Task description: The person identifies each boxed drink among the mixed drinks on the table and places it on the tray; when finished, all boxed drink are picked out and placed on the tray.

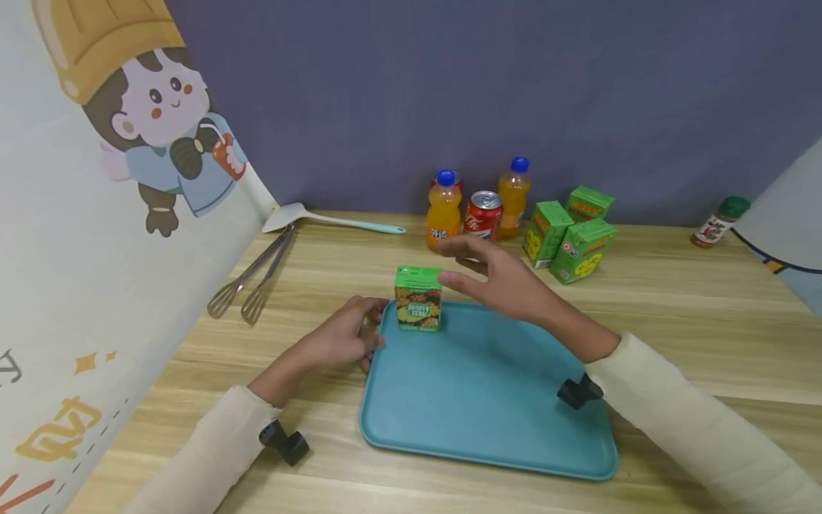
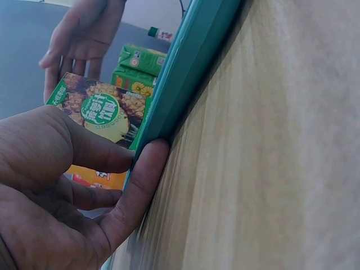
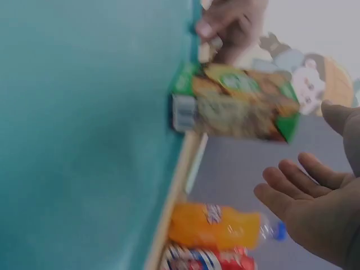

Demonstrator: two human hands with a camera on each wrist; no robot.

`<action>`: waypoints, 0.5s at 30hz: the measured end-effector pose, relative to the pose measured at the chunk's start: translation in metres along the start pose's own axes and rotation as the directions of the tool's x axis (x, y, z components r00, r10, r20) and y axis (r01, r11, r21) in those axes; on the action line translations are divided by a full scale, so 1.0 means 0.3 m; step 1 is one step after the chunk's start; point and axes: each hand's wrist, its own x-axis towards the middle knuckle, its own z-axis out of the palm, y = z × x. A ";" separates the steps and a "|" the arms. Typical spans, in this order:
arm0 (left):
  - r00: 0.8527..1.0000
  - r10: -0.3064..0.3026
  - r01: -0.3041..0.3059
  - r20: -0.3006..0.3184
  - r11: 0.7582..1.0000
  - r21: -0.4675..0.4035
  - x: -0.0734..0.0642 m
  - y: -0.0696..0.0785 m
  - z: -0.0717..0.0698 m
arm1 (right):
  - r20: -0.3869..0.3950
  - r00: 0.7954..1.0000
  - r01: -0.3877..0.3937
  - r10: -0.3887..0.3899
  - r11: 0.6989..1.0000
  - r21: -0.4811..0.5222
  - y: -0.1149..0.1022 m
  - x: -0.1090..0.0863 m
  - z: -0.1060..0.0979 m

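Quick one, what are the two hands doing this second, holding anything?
Left hand: closed, pinching the edge of the blue tray.
Right hand: open, holding nothing, beside the green juice box.

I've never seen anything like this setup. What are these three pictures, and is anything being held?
No robot here: you see a person's bare left hand and right hand. The wide picture comes from a camera worn on the head; the other two from small black cameras on the wrists. A blue-green rectangular tray lies on the pale wooden table, with a green-topped cardboard juice carton standing in its far left corner. Behind are two plastic bottles of orange drink with blue caps, a red metal can, three green cardboard cartons and a white spatula. The left hand pinches the tray's edge; the right hand is open beside the carton, gripping nothing.
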 end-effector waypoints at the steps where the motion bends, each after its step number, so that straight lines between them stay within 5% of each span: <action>1: 1.000 0.001 -0.001 0.002 1.000 -0.002 0.000 0.000 0.000 | -0.005 1.000 -0.007 0.007 1.000 -0.007 -0.003 -0.001 -0.022; 15: 1.000 0.017 -0.017 0.000 1.000 -0.010 -0.003 -0.001 -0.002 | -0.004 0.999 -0.036 0.036 0.992 -0.121 0.077 -0.061 -0.376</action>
